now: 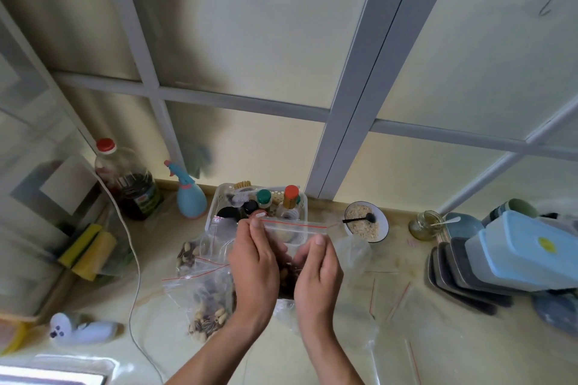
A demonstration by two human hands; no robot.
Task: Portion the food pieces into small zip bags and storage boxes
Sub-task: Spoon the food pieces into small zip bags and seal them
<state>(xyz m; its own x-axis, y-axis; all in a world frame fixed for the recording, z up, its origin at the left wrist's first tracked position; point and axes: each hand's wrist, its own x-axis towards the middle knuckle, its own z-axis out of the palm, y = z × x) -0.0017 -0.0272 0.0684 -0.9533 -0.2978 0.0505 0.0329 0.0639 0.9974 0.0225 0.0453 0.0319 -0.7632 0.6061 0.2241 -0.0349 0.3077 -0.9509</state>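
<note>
Both hands hold up a small clear zip bag (pixel 289 236) with a red seal line, above the counter's middle. My left hand (pixel 255 269) pinches the seal at its left end. My right hand (pixel 317 278) pinches the seal further right. Dark and pale food pieces (pixel 287 278) fill the bag's bottom between my palms. Two filled zip bags of nuts and seeds lie on the counter to the left, one (pixel 209 306) nearer and one (pixel 187 255) further back. Empty zip bags (pixel 403 300) lie flat to the right.
A white basket (pixel 219 197) of bottles stands behind the hands. A bowl of oats (pixel 366 222) with a black spoon is at right, then a glass jar (pixel 425 225) and stacked storage boxes (pixel 516 253). A spray bottle (pixel 190 200), an oil bottle (pixel 125 181), sponges (pixel 90 250) and a white cable (pixel 134 259) are at left.
</note>
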